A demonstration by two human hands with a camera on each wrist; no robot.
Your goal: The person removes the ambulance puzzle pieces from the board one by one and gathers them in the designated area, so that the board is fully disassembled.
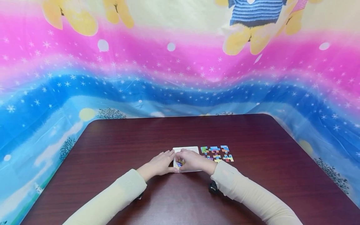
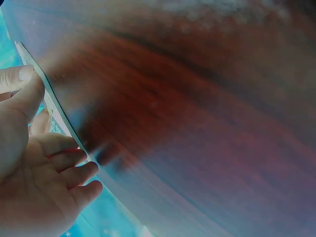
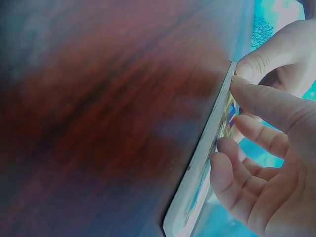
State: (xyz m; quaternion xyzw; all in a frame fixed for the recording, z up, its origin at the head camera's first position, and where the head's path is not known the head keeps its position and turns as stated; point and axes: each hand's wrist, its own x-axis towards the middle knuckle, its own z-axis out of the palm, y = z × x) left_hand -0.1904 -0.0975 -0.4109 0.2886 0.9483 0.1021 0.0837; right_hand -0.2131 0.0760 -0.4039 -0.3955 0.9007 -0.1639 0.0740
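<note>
A shallow pale puzzle tray (image 1: 185,148) lies on the dark wooden table. My left hand (image 1: 161,163) rests along its left side, fingers extended forward and thumb at the near left corner. The left wrist view shows those fingers (image 2: 79,174) fairly straight against the tray's edge. Bent over the tray, my right hand (image 1: 191,160) pinches a colourful puzzle piece (image 1: 180,162) between thumb and fingers, low in the tray's left part. In the right wrist view this piece (image 3: 231,114) shows purple and yellow, partly hidden by the fingertips. Both thumbs meet near the same corner.
Several loose jigsaw pieces (image 1: 215,150) lie in two rows just right of the tray, some partly covered by my right wrist. A black wrist strap (image 1: 213,187) sits under the right sleeve. A printed cloth (image 1: 180,84) hangs behind the table's far edge.
</note>
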